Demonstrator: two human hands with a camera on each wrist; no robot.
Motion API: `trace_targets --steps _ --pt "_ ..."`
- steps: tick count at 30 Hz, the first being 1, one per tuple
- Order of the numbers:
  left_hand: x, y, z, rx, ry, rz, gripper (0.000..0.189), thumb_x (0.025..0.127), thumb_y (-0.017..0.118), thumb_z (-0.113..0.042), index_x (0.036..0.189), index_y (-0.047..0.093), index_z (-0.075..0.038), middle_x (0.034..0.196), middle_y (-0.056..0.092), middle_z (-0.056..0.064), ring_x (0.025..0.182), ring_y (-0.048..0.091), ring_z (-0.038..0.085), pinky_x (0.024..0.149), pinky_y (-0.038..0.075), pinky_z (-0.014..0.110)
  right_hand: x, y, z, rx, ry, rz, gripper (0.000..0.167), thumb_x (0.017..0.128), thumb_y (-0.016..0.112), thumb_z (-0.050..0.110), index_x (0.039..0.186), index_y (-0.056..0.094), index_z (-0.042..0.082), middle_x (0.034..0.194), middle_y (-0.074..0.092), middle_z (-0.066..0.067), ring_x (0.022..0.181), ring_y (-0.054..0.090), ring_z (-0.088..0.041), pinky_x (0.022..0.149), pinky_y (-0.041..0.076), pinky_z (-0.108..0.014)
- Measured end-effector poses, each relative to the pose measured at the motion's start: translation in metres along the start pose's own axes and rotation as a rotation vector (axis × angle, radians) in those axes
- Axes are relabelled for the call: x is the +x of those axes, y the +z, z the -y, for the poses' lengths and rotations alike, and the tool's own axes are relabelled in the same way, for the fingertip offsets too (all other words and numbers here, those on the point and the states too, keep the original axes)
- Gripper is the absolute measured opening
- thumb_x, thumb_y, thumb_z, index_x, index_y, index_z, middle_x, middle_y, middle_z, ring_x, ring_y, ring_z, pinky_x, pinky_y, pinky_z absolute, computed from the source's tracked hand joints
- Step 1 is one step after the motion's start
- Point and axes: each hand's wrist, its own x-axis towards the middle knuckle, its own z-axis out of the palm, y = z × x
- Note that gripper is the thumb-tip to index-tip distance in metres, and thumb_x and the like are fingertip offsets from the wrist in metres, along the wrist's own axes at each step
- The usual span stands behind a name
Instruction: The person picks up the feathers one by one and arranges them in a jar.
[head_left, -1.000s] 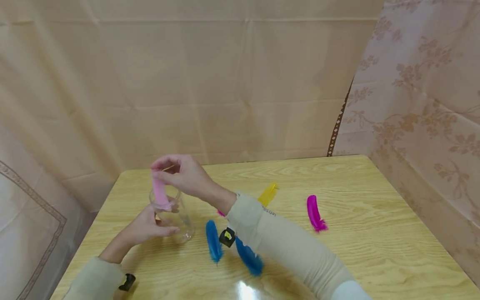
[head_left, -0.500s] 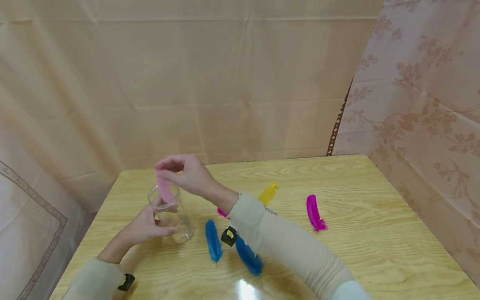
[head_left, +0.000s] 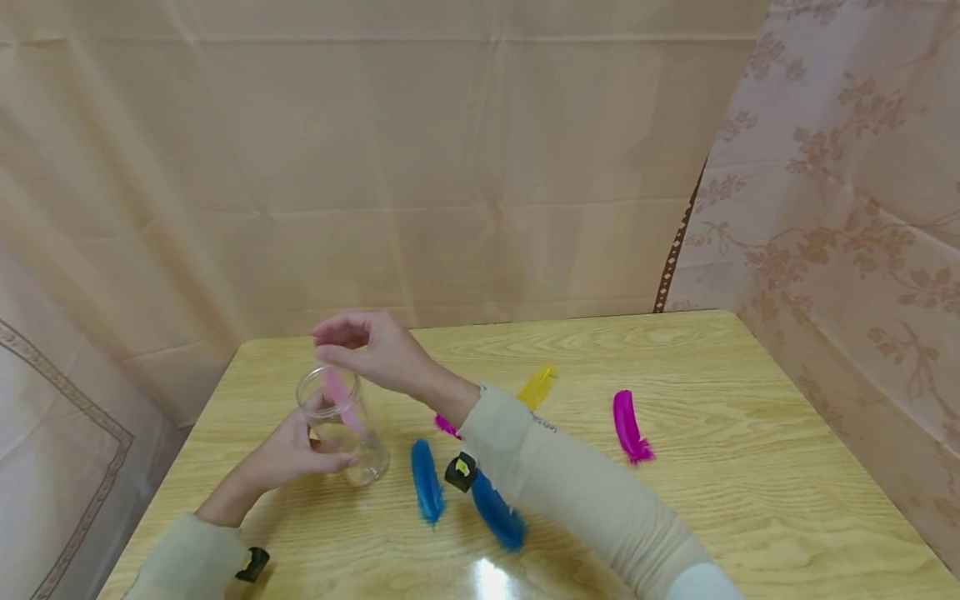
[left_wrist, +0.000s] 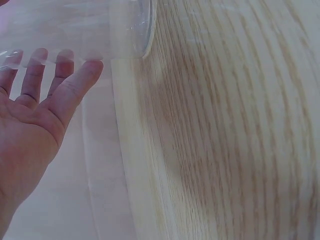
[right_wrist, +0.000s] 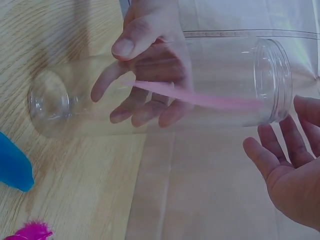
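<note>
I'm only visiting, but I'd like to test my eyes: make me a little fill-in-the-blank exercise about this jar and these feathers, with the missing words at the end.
1. The hand gripping the clear jar is the person's ____ hand.
2. The jar's feather is ____ in colour.
3. Lowest in the head view lie two ____ feathers.
4. The tabletop feather nearest the back curtain is ____.

Missing words: left, pink, blue, yellow.

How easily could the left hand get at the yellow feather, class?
Probably not easily: the left hand holds the clear jar, and the right arm crosses between that hand and the yellow feather in the head view.
</note>
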Motion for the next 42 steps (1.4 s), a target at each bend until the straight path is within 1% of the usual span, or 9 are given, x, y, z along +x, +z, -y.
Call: trace_targets --steps 2,5,11,16,21,24,30,36,42 --pt "0.0 0.0 0.0 -0.002 0.004 0.002 0.061 0.083 0.079 0.003 0.133 0.044 -0.007 0.133 0.048 0.02 0.115 0.056 0.021 0.065 0.061 0.04 0.0 -0.002 0.0 -0.002 -0.001 -0.002 0.025 0.096 0.071 0.013 0.119 0.07 0.003 0.109 0.073 -0.004 0.094 0.065 -0.006 0.086 0.054 -0.021" --pt "0.0 0.0 -0.001 0.012 -0.001 -0.009 0.055 0.083 0.079 0.002 0.126 0.046 -0.003 0.13 0.05 0.019 0.12 0.053 0.024 0.069 0.061 0.041 0.0 -0.004 -0.002 0.005 -0.003 -0.009 0.025 0.096 0.072 0.013 0.119 0.069 0.003 0.109 0.073 -0.004 0.095 0.065 -0.006 0.086 0.054 -0.022" --pt "-0.007 0.001 0.002 0.06 -0.024 -0.037 0.06 0.08 0.084 -0.004 0.126 0.046 -0.002 0.131 0.053 0.017 0.121 0.05 0.045 0.079 0.06 0.044 -0.003 -0.008 -0.009 0.005 0.053 -0.022 0.027 0.095 0.073 0.015 0.121 0.069 0.005 0.112 0.072 0.001 0.097 0.065 -0.006 0.088 0.054 -0.021" --pt "-0.005 0.002 0.001 0.058 -0.019 -0.034 0.059 0.08 0.084 -0.004 0.126 0.046 -0.003 0.132 0.051 0.017 0.122 0.049 0.045 0.082 0.059 0.046 -0.007 -0.023 -0.015 -0.05 0.087 -0.01 0.032 0.096 0.073 0.019 0.125 0.067 0.007 0.117 0.071 0.001 0.101 0.064 -0.008 0.088 0.054 -0.021" --pt "-0.003 0.002 0.0 0.051 -0.018 -0.031 0.059 0.08 0.083 -0.003 0.126 0.046 -0.004 0.132 0.051 0.017 0.122 0.048 0.047 0.082 0.058 0.047 -0.014 -0.036 -0.021 -0.113 0.125 0.022 0.037 0.096 0.073 0.017 0.13 0.064 0.004 0.124 0.068 -0.006 0.108 0.065 -0.017 0.09 0.054 -0.023" --pt "-0.003 0.001 0.0 0.046 -0.024 -0.026 0.06 0.08 0.083 -0.003 0.127 0.046 -0.003 0.133 0.05 0.019 0.123 0.047 0.048 0.082 0.058 0.047 -0.021 -0.041 -0.026 -0.178 0.182 0.086 0.044 0.096 0.073 0.019 0.136 0.06 0.006 0.132 0.064 -0.007 0.118 0.062 -0.021 0.093 0.053 -0.024" --pt "-0.001 0.001 -0.002 0.034 -0.023 -0.024 0.059 0.08 0.082 -0.002 0.127 0.046 -0.002 0.134 0.048 0.019 0.124 0.045 0.048 0.082 0.058 0.047 -0.037 -0.047 -0.035 -0.388 0.228 0.32 0.061 0.096 0.072 0.026 0.149 0.048 0.01 0.15 0.051 -0.005 0.133 0.053 -0.023 0.102 0.049 -0.03" --pt "0.0 0.001 -0.003 0.024 -0.023 -0.021 0.058 0.08 0.082 0.0 0.125 0.046 -0.003 0.133 0.048 0.018 0.123 0.046 0.045 0.08 0.059 0.045 -0.048 -0.044 -0.043 -0.531 0.209 0.459 0.066 0.094 0.075 0.026 0.15 0.046 0.005 0.148 0.052 -0.01 0.129 0.056 -0.025 0.102 0.049 -0.028" --pt "0.0 0.001 -0.003 0.027 -0.017 -0.025 0.058 0.079 0.083 0.0 0.124 0.046 -0.002 0.131 0.049 0.019 0.121 0.047 0.046 0.074 0.061 0.044 -0.059 -0.037 -0.053 -0.606 0.26 0.575 0.077 0.088 0.082 0.025 0.151 0.043 0.003 0.146 0.051 -0.014 0.132 0.051 -0.028 0.107 0.045 -0.029"
